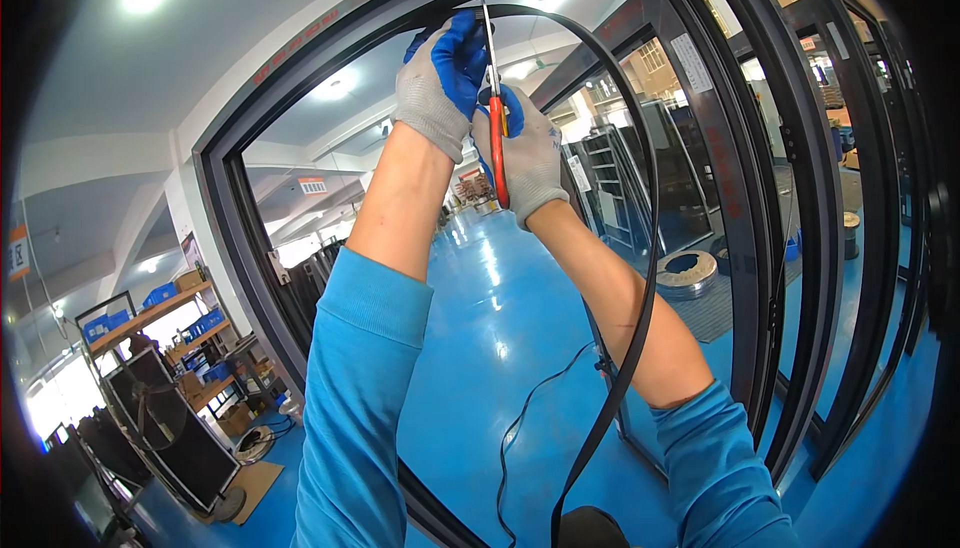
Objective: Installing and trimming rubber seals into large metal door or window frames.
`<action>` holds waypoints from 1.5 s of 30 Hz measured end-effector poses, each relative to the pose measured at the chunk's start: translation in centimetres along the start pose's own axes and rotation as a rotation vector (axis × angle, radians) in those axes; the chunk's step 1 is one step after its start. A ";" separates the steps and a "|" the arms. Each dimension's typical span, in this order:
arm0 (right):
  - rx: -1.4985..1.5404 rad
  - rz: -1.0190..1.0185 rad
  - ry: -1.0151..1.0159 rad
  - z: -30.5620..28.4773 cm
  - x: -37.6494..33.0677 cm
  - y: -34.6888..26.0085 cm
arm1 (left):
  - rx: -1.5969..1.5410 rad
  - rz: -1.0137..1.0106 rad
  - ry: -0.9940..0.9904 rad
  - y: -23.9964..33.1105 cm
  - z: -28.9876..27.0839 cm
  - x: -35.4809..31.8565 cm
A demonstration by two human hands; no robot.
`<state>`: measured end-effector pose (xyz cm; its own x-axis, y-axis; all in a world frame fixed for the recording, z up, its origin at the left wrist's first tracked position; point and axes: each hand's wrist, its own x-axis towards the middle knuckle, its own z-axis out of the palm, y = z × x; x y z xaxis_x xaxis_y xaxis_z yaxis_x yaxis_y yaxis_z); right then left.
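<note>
Both my hands wear grey knit gloves with blue-coated palms, raised to the top bar of a dark window or door frame (225,178). My left hand (440,78) is closed around a black rubber strip at the underside of that bar. From there the strip (652,178) arcs out to the right and hangs down in a long loop past my right forearm. Just right of the left hand, my right hand (530,148) grips red-handled scissors (497,143). Their narrow metal blades point up at the bar beside the strip; the exact cutting edge is too small to make out.
More dark frames (860,228) stand upright close on the right. A coiled roll (687,270) lies on the blue floor (470,348) beyond the frame. A thin black cable (520,418) trails across the floor. Shelves with blue bins (205,323) are at the left.
</note>
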<state>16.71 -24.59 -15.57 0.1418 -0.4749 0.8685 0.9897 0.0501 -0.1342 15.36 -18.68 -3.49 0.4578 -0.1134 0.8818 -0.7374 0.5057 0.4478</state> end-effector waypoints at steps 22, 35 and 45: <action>-0.961 0.266 -0.546 -35.2 -39.7 -2.0 | 1.693 0.553 0.050 5.2 2.1 -5.7; -0.951 0.900 -1.246 -47.6 -43.5 -8.2 | 2.215 0.748 -0.045 11.4 3.2 -3.2; -0.707 0.992 -1.592 -46.4 -41.4 -12.2 | 2.394 0.661 0.192 11.1 2.5 -2.6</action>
<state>-2.18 -46.29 -72.06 0.8131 0.5735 -0.1000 0.4453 -0.7234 -0.5276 4.77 -14.96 -0.45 -0.0259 -0.3014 0.9531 0.2586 -0.9230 -0.2849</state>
